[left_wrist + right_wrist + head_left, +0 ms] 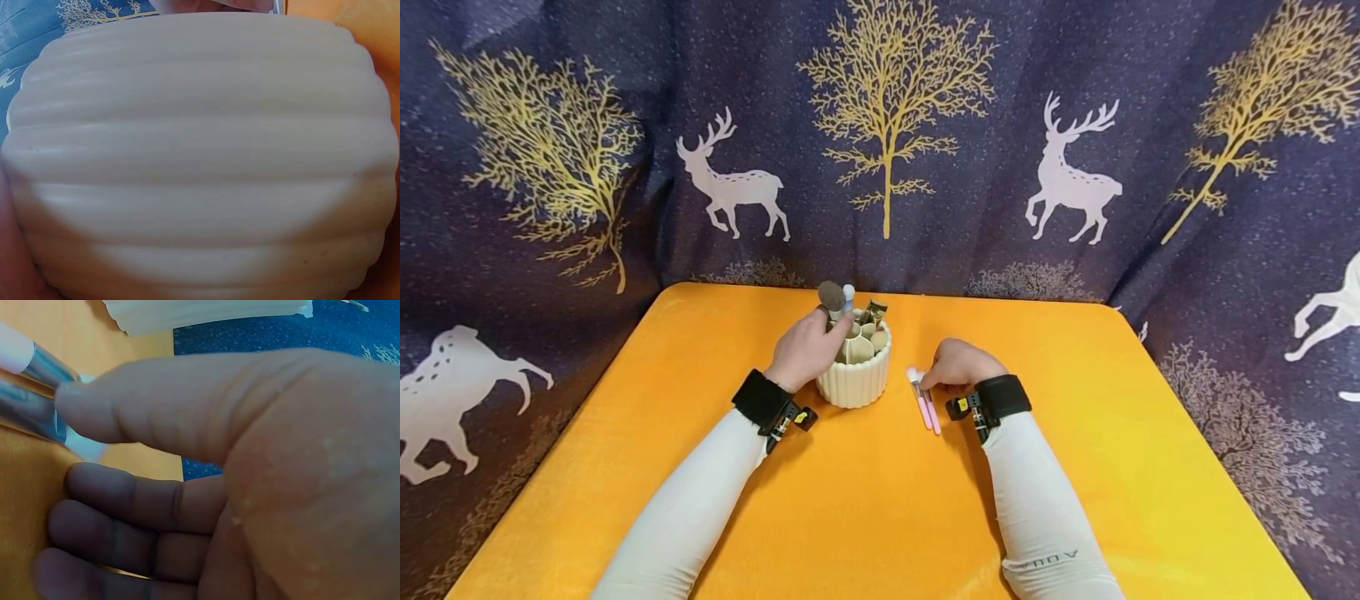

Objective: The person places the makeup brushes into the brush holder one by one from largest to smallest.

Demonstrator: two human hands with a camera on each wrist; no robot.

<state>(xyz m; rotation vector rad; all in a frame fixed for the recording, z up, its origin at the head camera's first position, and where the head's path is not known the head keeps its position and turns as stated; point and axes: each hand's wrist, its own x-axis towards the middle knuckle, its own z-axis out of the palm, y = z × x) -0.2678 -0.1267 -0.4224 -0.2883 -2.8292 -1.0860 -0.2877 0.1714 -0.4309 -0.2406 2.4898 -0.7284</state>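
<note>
A cream ribbed brush holder [853,385] stands on the table, with makeup brushes upright in its compartments. My left hand [805,348] grips its left side, thumb over the rim. In the left wrist view the holder's ribbed wall [206,150] fills most of the picture, and a few fingers [212,5] show past its edge. Right of the holder, two pink-handled makeup brushes [923,412] lie side by side. My right hand [966,364] pinches one near its metal ferrule [31,412]; the thumb covers part of it, and the index finger is hidden.
An orange cloth covers the table [880,517]. Behind and beside it hangs a dark blue curtain [925,167] printed with deer and trees. A brown fluffy brush head [831,296] and a pale blue brush tip [848,293] stick up from the holder beside the left hand.
</note>
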